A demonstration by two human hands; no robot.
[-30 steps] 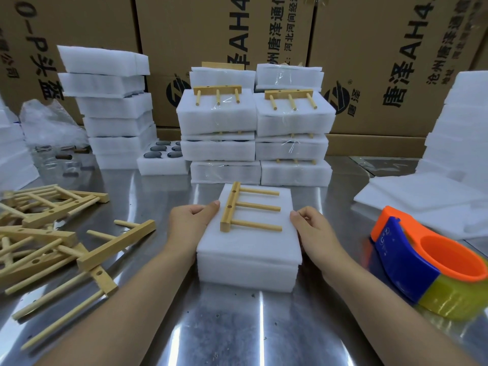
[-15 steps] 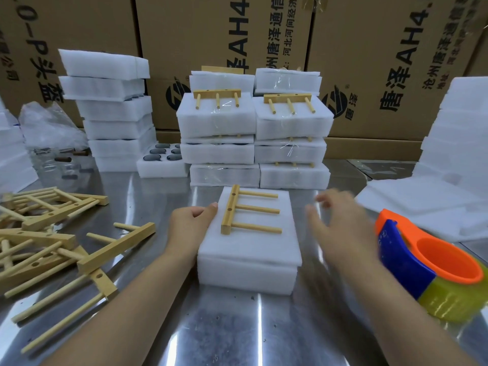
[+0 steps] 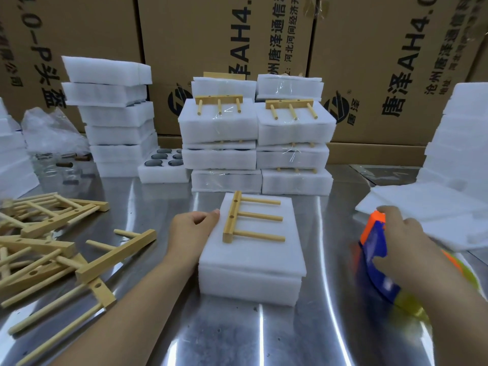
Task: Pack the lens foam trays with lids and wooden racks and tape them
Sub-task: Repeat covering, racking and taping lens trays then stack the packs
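One foam tray (image 3: 250,262), wooden rack (image 3: 232,216) on top; left hand (image 3: 192,228) holds its left edge, fingers curled. Right hand (image 3: 404,247) lies over tape dispenser (image 3: 373,244), grip blurred, open counter (image 3: 330,247) between.

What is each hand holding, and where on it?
Right hand grips the tape dispenser by its top, blurred. Left hand holds the foam tray at its left edge.

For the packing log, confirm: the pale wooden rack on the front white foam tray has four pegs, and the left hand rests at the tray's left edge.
Wrong: the head view shows the pale wooden rack on the white foam tray has three pegs, not four. The left hand does rest at its left edge.
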